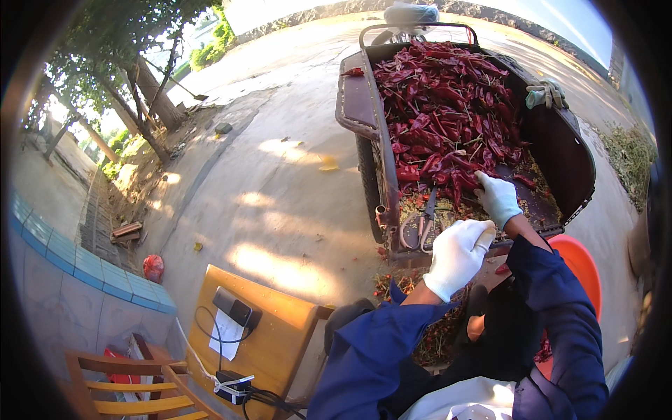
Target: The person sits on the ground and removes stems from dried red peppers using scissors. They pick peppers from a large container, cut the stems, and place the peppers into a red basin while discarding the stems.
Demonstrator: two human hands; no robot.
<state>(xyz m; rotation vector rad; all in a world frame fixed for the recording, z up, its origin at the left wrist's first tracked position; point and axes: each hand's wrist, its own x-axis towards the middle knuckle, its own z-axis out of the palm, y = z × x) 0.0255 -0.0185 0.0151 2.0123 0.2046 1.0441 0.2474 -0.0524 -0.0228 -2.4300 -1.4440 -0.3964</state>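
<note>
Both my hands wear white knit gloves. My right hand (499, 198) reaches over the cargo bed, its fingertips at the lower edge of a heap of dried red chili peppers (446, 100). Whether a pepper is pinched there is hard to see. Closer to me, my left hand (461, 257) has its fingers curled in, back turned up; what it may hold is hidden. A pair of scissors (422, 220) lies on the bed floor just beyond my left hand, blades pointing away. Loose pale seeds (446, 210) and pepper bits are strewn around them.
The metal cargo tricycle bed (386, 157) has raised side walls. Spare gloves (546, 94) hang over its right wall. An orange-red plastic basin (580, 268) is by my right arm. Pepper stems litter the ground below. Left stand a wooden cabinet (273, 304) with cabled devices and a wooden chair (131, 388).
</note>
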